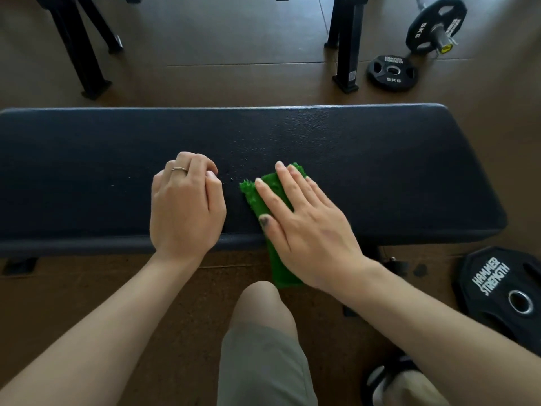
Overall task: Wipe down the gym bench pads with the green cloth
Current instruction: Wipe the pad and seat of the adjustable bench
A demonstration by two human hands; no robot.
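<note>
The left hand (186, 205) rests on the bench pad (366, 159), fingers loosely curled and holding nothing, likely bracing the person's lean. Just beside it, the right hand (304, 227) presses the green cloth (253, 194) flat with straight, slightly spread fingers; the cloth lies on the pad's near edge, its tail hanging over.

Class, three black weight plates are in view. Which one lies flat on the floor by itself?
The small 5KG plate beside the rack post. The other 5KG plate sits on a bar; the large plate stands tilted at right.
</note>
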